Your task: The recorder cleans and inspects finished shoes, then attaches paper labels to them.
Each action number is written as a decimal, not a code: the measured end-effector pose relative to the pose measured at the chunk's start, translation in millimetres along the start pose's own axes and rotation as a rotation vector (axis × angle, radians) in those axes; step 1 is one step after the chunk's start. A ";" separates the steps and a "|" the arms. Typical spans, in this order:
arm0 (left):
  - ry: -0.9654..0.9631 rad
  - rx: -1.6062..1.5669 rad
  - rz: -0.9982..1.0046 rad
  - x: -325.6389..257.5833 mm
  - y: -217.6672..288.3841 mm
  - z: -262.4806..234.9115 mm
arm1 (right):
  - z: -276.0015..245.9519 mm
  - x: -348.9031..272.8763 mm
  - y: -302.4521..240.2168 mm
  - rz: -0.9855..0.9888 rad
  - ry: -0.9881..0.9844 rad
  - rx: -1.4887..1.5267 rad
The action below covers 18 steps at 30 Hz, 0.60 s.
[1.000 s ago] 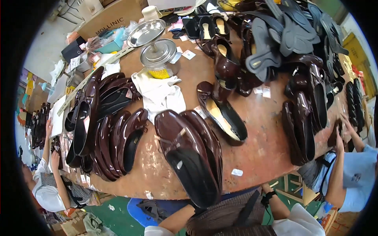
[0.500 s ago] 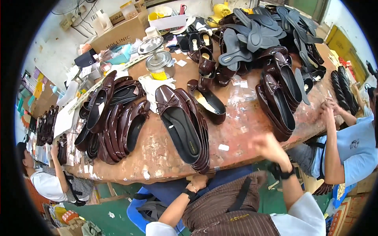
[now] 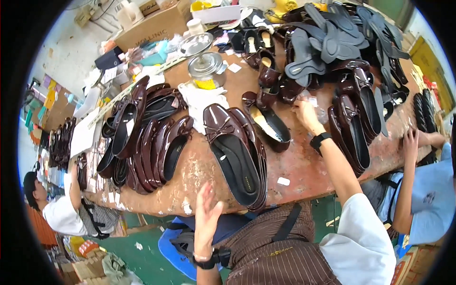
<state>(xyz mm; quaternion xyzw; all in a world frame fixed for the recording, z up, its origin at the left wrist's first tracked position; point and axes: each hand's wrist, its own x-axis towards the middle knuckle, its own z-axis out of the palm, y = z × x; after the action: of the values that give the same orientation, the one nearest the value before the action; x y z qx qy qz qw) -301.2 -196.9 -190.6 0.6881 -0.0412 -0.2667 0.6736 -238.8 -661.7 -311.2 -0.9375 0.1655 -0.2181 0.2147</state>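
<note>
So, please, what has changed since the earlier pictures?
The right hand moved forward, far over the table; whether it grips anything is unclear. The left hand rose at the table's near edge and is open. The middle stack of shoes stayed in place.

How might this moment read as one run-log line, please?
right hand: at clear plastic, grip unclear | left hand: open, empty, near stacked burgundy patent bow flats | lidded jar: beyond white cloth

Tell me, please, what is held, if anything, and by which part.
The left hand is open, holding nothing; the right hand is near a dark shoe, but any hold there cannot be told.
</note>
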 end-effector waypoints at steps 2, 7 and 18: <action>-0.039 -0.037 0.082 23.6 1.2 17.4 | -0.7 1.5 2.4 0.025 -0.036 0.043; -0.053 -0.247 -0.126 64.2 0.1 56.6 | -3.1 1.2 29.4 0.001 -0.155 -0.045; -0.084 -0.233 -0.226 30.4 -1.8 51.7 | -129.7 -55.3 -158.7 0.227 0.067 0.761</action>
<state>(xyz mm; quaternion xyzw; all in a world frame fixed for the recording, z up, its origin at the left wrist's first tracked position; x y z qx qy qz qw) -297.6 -256.2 -199.2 0.5936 0.0397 -0.3722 0.7124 -313.7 -546.8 -149.1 -0.7591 0.1821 -0.2692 0.5641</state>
